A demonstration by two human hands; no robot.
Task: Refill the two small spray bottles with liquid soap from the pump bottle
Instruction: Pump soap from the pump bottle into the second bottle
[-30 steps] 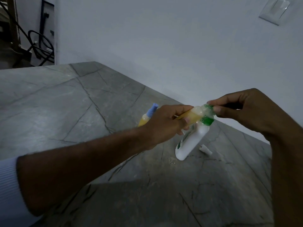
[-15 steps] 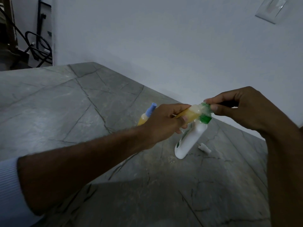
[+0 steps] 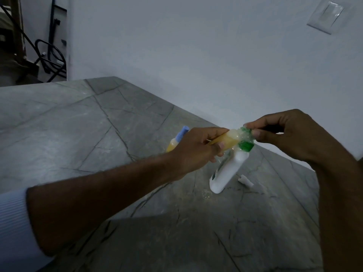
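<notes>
Spray bottle (image 3: pixel 225 141), yellow with soap, lay sideways in the left hand (image 3: pixel 198 152), whose fingers curled round it. Right hand (image 3: pixel 284 138) pinched its foamy green top (image 3: pixel 245 134). Just behind stood the white pump bottle (image 3: pixel 227 171) on the grey counter (image 3: pixel 78 134); its green label was unreadable. A second spray bottle (image 3: pixel 177 141), blue-capped, stood behind the left hand.

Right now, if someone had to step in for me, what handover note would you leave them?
Left hand grips a small spray bottle of yellow soap, held in the air.
Right hand pinches its green cap at the mouth; whether it is going on or off is unclear.
Second spray bottle, blue cap on, stands behind the left hand, holding yellow liquid.
White pump bottle stands on the counter, a small white piece lying beside it.
Left: settle the green cap, check both fills.
</notes>
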